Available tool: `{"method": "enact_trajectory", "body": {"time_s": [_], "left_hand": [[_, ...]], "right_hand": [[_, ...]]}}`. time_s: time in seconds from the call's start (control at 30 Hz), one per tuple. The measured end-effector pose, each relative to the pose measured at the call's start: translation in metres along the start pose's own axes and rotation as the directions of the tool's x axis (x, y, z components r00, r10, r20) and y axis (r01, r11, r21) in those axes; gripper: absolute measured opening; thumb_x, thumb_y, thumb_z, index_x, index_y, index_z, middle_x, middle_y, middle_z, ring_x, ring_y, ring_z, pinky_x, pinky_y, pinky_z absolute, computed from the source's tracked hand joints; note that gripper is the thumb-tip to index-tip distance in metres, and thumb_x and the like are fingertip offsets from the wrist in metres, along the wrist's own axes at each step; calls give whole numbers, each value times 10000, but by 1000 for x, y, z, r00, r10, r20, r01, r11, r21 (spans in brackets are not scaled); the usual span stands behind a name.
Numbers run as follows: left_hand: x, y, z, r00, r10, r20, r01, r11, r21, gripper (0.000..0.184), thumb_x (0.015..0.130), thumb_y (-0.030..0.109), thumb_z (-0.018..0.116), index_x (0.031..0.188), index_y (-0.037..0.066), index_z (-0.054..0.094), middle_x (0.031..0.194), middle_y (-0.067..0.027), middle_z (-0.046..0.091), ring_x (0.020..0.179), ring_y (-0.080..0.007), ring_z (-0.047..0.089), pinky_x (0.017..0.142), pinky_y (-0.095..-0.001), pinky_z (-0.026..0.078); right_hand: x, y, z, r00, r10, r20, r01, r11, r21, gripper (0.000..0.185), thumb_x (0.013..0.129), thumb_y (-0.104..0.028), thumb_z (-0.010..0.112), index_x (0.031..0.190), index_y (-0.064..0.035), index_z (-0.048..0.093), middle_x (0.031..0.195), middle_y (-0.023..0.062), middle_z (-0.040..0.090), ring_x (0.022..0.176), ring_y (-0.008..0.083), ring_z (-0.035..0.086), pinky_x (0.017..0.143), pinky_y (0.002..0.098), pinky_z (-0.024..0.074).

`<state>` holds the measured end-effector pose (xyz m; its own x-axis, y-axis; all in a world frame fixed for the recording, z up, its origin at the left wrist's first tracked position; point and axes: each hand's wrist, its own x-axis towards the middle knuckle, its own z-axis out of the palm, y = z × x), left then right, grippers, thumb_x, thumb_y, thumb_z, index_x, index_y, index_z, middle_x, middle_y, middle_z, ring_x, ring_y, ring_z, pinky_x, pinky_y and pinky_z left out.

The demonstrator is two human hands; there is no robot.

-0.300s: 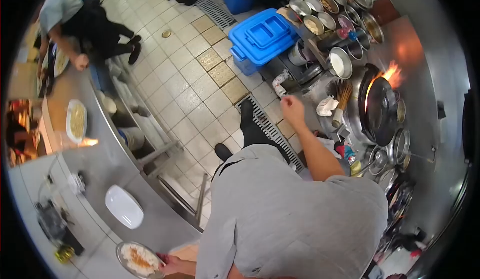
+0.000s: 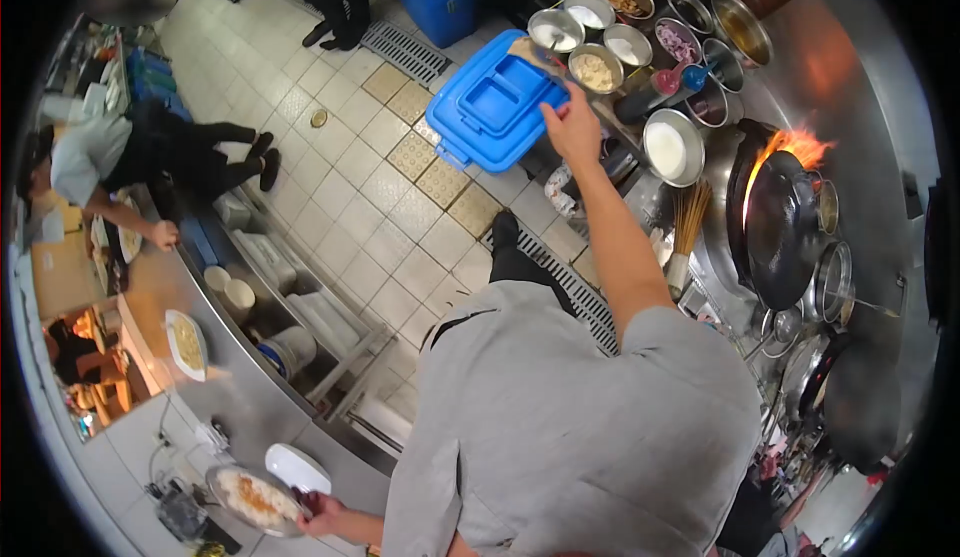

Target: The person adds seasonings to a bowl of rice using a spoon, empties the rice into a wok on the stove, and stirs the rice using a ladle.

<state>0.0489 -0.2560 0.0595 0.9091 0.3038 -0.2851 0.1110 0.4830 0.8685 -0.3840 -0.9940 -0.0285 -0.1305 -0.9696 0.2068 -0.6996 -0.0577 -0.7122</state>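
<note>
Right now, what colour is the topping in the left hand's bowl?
The topping is orange, head view.

Wearer's hands (image 2: 577, 135) (image 2: 320, 514): two, at one and seven o'clock. Rice bowl (image 2: 226, 510): one, seven o'clock. White plates (image 2: 298, 469) (image 2: 201, 339) (image 2: 135, 243): three, at seven, eight and nine o'clock. Lidded blue tub (image 2: 497, 107): one, twelve o'clock.

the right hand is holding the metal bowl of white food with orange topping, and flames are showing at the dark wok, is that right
Not quite: the head view shows the left hand holding the metal bowl of white food with orange topping. Flames are indeed showing at the dark wok.
</note>
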Motion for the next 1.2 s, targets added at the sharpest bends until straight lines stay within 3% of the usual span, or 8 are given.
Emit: {"method": "enact_trajectory", "body": {"time_s": [0.27,0.4,0.5,0.57,0.63,0.93,1.03,1.2], "left_hand": [[-104,-181,269,791,-458,406,398,889,226,629,721,232,587,1284,-45,565,1034,-243,684,658,-187,579,550,-282,421],[-137,-270,364,448,-664,599,529,737,422,598,721,155,596,1308,41,573,1133,-131,696,707,-166,598,578,-284,429],[-194,-321,445,389,-713,584,475,698,536,625,746,138,610,1357,25,540,1194,-111,694,996,-237,703,706,-303,525],[-206,-356,488,269,-759,593,424,646,634,601,771,94,577,1362,-7,533,1354,-153,625,1244,-316,624,1028,-444,541],[-219,-387,529,143,-807,573,356,582,731,625,777,66,570,1391,-25,500,1357,-162,616,1253,-314,616,1070,-473,513],[-280,-450,656,-191,-837,512,-34,527,849,705,776,4,534,1462,70,387,1356,-123,575,1183,-276,637,951,-423,577],[-294,-464,674,-209,-824,527,-78,551,831,718,737,9,550,1433,128,424,1217,-93,625,964,-200,682,652,-308,587],[-307,-496,664,-229,-837,497,-144,534,833,575,737,35,569,1295,152,498,992,-21,619,690,-89,541,506,-236,396]], "right_hand": [[101,-4,57,973,165,-159,-131,971,202,385,898,-322,700,1201,-87,660,868,161,733,827,386,706,759,497,543],[109,-5,23,952,175,-251,-160,984,79,254,946,-205,583,1116,-58,701,905,214,729,882,428,699,790,506,546],[121,27,9,971,122,-207,-124,992,8,266,947,-197,555,1095,-58,725,940,224,732,889,430,704,804,488,557],[121,36,15,969,191,-157,-176,979,105,260,970,-139,547,1152,-31,698,915,175,748,816,293,734,749,392,569],[123,26,17,947,293,-130,-257,937,237,257,984,-118,544,1168,-10,687,899,150,756,768,224,745,714,342,574],[114,-19,22,738,672,-56,-484,586,650,243,1002,-74,534,1171,44,663,908,153,750,715,175,718,592,265,524],[109,-20,18,699,714,-50,-443,486,753,243,998,-70,544,1170,63,651,916,168,747,715,179,715,569,256,506],[80,-45,-7,702,709,-64,-377,447,811,243,995,-67,555,1171,79,640,938,184,744,718,188,712,551,252,489]]}}
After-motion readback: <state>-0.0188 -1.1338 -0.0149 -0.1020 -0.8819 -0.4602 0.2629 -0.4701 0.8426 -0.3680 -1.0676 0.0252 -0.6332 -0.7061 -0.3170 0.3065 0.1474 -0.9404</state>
